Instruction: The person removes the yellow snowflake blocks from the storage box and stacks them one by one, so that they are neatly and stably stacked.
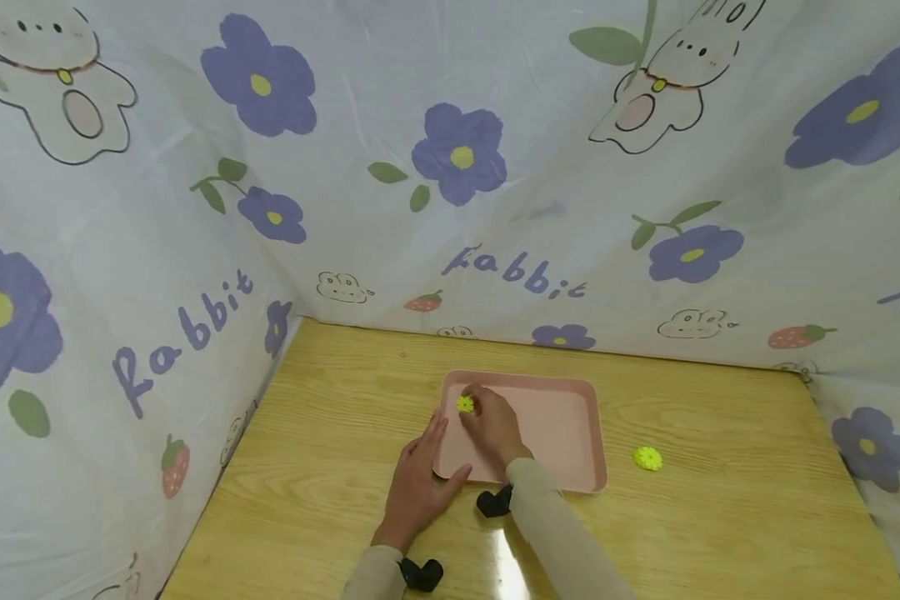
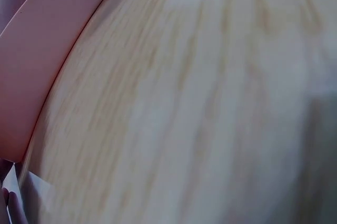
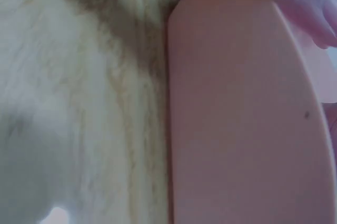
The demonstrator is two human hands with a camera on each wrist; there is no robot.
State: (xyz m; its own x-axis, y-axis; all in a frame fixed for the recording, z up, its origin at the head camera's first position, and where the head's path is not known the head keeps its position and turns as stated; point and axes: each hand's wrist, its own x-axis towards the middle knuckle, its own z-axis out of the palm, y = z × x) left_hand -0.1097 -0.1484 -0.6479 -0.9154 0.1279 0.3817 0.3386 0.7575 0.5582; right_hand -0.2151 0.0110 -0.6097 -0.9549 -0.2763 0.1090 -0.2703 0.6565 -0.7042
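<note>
A pink rectangular tray [image 1: 562, 425] lies on the wooden table. In the head view, my right hand [image 1: 495, 423] reaches over the tray's left end. Its thumb and fingers pinch a small yellow-green, scallop-edged disc [image 1: 465, 404]. My left hand [image 1: 417, 483] touches the tray's left side, fingers straight and thumb spread along the near edge. To the right of the tray, a second yellow-green disc [image 1: 648, 458] lies on the table. The left wrist view has the tray's outer wall [image 2: 31, 66] at its left, and the right wrist view shows the wall [image 3: 237, 108] close up.
The wooden table [image 1: 727, 450] extends on both sides of the tray. White cloth [image 1: 390, 242] printed with flowers and rabbits stands along the back and sides. Black pieces [image 1: 422, 575] are worn at both wrists.
</note>
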